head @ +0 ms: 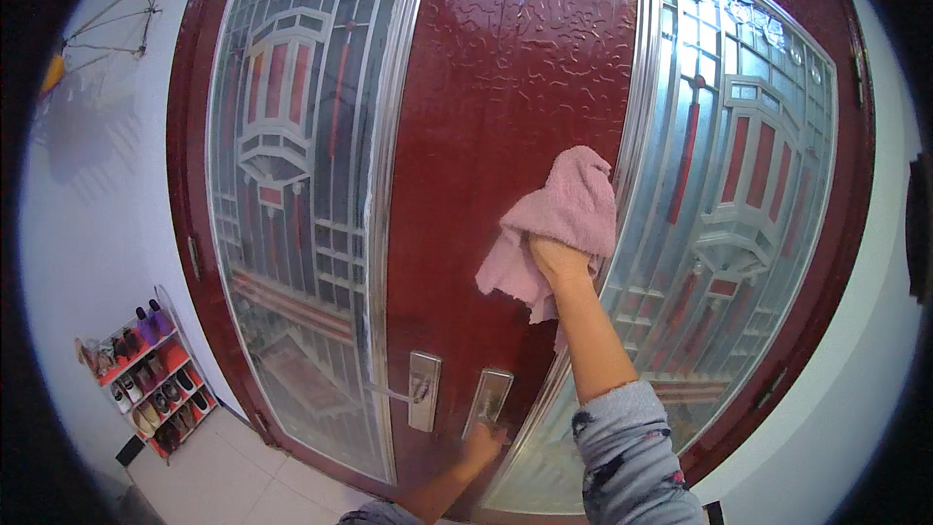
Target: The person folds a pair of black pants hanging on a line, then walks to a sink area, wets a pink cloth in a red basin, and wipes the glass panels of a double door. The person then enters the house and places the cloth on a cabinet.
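My right hand (560,261) grips a pink terry cloth (576,208) and presses it to the dark red panel of the double door (466,233), beside the silvery metal strip framing the right glass pane. The cloth covers most of the fingers, and its loose corners hang below the wrist. Lower down, my left hand (484,445) is closed around the lever handle on the right door leaf, just under its metal handle plate (490,394). Most of that lever is hidden by the hand. To its left, the other leaf carries a matching lever handle (397,394).
Patterned glass panes (291,160) with metal trim flank the red panels. At lower left, a shoe rack (157,386) holding several pairs of shoes stands against the white wall (102,233). Pale floor tiles (233,463) run up to the door's foot.
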The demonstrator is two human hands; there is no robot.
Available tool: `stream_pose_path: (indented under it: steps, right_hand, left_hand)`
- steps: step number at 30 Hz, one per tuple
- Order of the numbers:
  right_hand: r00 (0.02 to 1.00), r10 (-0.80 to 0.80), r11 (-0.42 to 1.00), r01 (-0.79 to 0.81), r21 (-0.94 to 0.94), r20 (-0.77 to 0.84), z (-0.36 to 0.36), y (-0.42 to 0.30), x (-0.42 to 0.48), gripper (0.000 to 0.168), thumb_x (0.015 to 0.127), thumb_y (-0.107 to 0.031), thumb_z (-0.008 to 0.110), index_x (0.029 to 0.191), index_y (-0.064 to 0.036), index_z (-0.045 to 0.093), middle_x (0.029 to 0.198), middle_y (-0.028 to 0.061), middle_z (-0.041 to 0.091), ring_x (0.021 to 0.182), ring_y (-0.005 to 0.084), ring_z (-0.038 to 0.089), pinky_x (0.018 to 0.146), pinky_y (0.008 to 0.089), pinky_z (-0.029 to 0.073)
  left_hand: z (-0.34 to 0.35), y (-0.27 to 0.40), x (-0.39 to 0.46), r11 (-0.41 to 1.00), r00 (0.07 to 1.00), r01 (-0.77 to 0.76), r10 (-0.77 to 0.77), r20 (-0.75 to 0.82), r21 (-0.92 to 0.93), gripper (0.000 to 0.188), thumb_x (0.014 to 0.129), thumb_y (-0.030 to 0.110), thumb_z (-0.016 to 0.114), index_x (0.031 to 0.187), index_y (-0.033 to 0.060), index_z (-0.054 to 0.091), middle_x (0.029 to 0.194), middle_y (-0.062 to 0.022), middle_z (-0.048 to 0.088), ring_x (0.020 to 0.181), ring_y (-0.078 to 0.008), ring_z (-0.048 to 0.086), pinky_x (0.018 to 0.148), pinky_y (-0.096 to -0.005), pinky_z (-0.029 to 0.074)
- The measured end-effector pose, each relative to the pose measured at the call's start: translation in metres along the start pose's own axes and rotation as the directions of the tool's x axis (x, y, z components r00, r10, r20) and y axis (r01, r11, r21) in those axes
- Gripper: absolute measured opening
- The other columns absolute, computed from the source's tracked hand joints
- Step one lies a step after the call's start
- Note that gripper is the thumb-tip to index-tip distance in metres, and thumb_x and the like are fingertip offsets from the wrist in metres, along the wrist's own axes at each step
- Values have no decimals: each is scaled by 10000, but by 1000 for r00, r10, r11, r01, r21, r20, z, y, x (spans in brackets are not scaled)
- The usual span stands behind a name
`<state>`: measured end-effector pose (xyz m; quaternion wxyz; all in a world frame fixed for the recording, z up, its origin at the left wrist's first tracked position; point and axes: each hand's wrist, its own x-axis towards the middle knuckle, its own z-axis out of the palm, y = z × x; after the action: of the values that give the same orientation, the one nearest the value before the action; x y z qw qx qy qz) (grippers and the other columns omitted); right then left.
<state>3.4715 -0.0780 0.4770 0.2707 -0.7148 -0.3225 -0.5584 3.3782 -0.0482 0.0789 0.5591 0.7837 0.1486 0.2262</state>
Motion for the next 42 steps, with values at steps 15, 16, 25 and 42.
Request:
stream_pose_path:
  steps: [15,16,25,42]
  right_hand:
    - [788,298,938,-345,-13,538,-49,-31,-107,426,689,-276,608,1068,-101,520,1066,137,517,1068,308,461,880,372,403]
    - [706,313,934,-350,-71,636,-66,-43,-103,414,692,-262,603,1064,-100,521,1057,141,516,1065,317,460,885,370,400]
    - [931,7,995,-44,93,365,-74,3,-154,446,657,-120,566,1057,39,448,994,220,495,951,396,454,851,421,380]
    - [991,-116,993,117,1,-69,-123,94,-27,496,603,-159,585,1032,38,431,945,230,481,904,401,458,799,434,391]
  left_hand:
    - [-17,-16,-25,905,904,292,-155,399,-311,261,817,222,620,967,23,540,847,-55,591,741,-134,572,635,-286,468]
    - [-24,-6,-33,902,873,328,-176,454,-280,241,835,231,602,956,33,536,851,-57,594,754,-139,580,659,-285,478]
    - [-31,45,-54,905,735,335,-78,674,-261,217,834,185,586,985,45,522,801,-20,553,723,-103,545,635,-229,450]
    - [4,248,-29,820,745,-424,557,367,-385,289,849,109,534,1129,48,500,1130,-63,513,1065,-164,486,891,-315,411]
